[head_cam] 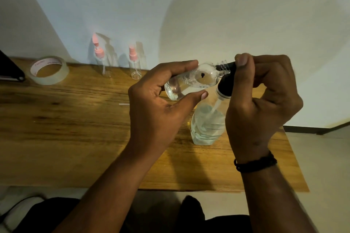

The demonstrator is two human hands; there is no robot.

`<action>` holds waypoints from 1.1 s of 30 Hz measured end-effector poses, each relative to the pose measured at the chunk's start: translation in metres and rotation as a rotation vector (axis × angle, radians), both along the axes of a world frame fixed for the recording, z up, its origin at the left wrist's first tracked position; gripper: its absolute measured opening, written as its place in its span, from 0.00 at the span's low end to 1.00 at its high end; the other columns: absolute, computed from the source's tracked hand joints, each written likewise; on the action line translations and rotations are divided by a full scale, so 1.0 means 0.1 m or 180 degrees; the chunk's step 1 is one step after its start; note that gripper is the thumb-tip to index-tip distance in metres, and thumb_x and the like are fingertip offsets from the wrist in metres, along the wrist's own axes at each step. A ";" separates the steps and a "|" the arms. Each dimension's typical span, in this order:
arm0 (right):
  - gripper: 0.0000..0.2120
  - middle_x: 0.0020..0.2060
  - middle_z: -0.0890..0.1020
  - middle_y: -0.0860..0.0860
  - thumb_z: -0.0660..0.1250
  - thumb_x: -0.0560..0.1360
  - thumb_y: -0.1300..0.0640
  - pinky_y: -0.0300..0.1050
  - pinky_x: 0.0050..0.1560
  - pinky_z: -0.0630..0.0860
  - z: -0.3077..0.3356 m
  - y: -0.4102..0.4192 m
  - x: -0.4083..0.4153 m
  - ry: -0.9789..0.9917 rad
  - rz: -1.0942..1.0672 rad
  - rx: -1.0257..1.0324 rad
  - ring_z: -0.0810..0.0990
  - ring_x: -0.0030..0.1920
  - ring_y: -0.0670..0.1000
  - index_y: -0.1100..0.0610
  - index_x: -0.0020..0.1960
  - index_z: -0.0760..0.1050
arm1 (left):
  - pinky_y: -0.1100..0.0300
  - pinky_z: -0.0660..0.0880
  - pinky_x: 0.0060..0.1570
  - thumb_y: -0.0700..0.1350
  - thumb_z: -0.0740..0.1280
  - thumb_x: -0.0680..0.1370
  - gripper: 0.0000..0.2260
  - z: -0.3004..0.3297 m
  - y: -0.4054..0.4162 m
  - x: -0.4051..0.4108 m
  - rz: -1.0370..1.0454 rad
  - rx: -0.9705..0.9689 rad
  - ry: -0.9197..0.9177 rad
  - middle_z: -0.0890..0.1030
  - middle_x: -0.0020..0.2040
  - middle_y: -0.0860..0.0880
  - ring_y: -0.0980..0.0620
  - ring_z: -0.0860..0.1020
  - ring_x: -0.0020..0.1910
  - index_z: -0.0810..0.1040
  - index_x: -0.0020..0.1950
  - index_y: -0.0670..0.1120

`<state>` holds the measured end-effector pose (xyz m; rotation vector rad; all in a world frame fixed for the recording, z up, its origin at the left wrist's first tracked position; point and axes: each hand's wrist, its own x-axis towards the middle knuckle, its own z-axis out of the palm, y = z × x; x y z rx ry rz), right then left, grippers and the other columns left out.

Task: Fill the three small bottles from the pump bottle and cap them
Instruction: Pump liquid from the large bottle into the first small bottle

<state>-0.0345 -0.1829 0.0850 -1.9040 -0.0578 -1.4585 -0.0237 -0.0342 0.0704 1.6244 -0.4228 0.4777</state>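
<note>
While I am holding the small clear bottle (189, 79) tipped on its side in my left hand (161, 106), fingers over it and thumb under, my right hand (263, 100) is curling around the black pump head (227, 75), with the thumb pressing near the top. The nozzle is meeting the small bottle's threaded neck at about three o'clock of it, so I judge I am filling this one. Directly below, at six o'clock, the pump bottle (206, 126) is standing on the wooden table (75, 128), partly full of clear liquid. Far off at ten o'clock, two pink-capped spray bottles (103, 60) (135, 62) are standing upright near the wall, looking nearly empty, with a tape roll (49, 70) further toward nine. Next I am expecting to need slow, steady presses, keeping the neck around the nozzle, then a cap I cannot see.
</note>
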 end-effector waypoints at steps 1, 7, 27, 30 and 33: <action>0.13 0.36 0.79 0.51 0.68 0.81 0.66 0.55 0.38 0.71 0.00 0.01 0.00 0.0014 0.0012 0.0009 0.75 0.36 0.53 0.62 0.37 0.78 | 0.50 0.83 0.58 0.39 0.83 0.70 0.22 0.00 0.00 0.00 -0.0004 0.0001 0.0003 0.86 0.59 0.50 0.52 0.85 0.60 0.82 0.63 0.46; 0.11 0.37 0.79 0.50 0.68 0.81 0.65 0.48 0.39 0.71 0.06 0.00 -0.02 -0.0023 -0.0062 -0.0076 0.76 0.38 0.52 0.55 0.41 0.76 | 0.55 0.83 0.57 0.39 0.82 0.71 0.22 0.02 0.01 0.00 0.0017 -0.0013 -0.0035 0.85 0.58 0.52 0.55 0.85 0.59 0.82 0.62 0.45; 0.11 0.37 0.79 0.51 0.68 0.82 0.64 0.52 0.39 0.72 0.05 -0.05 0.00 -0.0109 -0.0104 -0.0099 0.76 0.37 0.51 0.55 0.41 0.75 | 0.55 0.83 0.58 0.38 0.82 0.70 0.22 0.02 0.00 0.00 -0.0041 -0.0069 0.0013 0.85 0.58 0.51 0.54 0.85 0.60 0.82 0.63 0.44; 0.13 0.35 0.80 0.53 0.68 0.81 0.65 0.50 0.39 0.71 0.00 -0.02 0.01 -0.0056 -0.0034 -0.0050 0.76 0.37 0.52 0.60 0.38 0.78 | 0.54 0.83 0.59 0.38 0.82 0.71 0.22 0.00 -0.01 0.00 -0.0040 -0.0046 0.0004 0.85 0.59 0.50 0.54 0.84 0.60 0.82 0.63 0.45; 0.13 0.36 0.80 0.53 0.68 0.81 0.65 0.51 0.38 0.71 -0.01 0.00 0.00 0.0018 0.0001 -0.0043 0.76 0.36 0.54 0.61 0.37 0.78 | 0.52 0.83 0.58 0.38 0.82 0.70 0.22 0.00 0.00 0.00 0.0005 -0.0008 -0.0024 0.86 0.59 0.51 0.53 0.85 0.60 0.82 0.63 0.45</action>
